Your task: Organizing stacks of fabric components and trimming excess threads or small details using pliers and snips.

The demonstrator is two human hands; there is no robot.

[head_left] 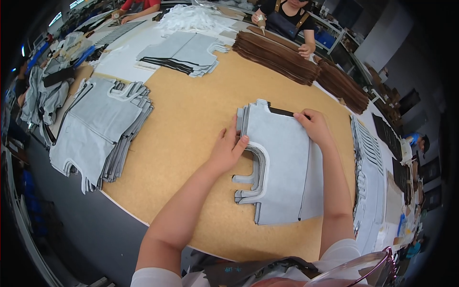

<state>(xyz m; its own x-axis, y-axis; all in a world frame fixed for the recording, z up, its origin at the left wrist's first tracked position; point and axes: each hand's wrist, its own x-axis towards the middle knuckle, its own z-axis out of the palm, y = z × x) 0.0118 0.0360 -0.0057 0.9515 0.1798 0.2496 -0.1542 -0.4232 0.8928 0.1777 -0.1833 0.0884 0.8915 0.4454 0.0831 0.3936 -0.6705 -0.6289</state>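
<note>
Head view, left hand (226, 152) gripping grey panel stack (282, 162) (thumb uppermost), right hand (315, 126) pinching far edge.

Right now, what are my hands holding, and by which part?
A stack of grey pieces: your left hand holds its left edge, above the white curved rim; your right hand holds its top edge, by the black strip.
</note>
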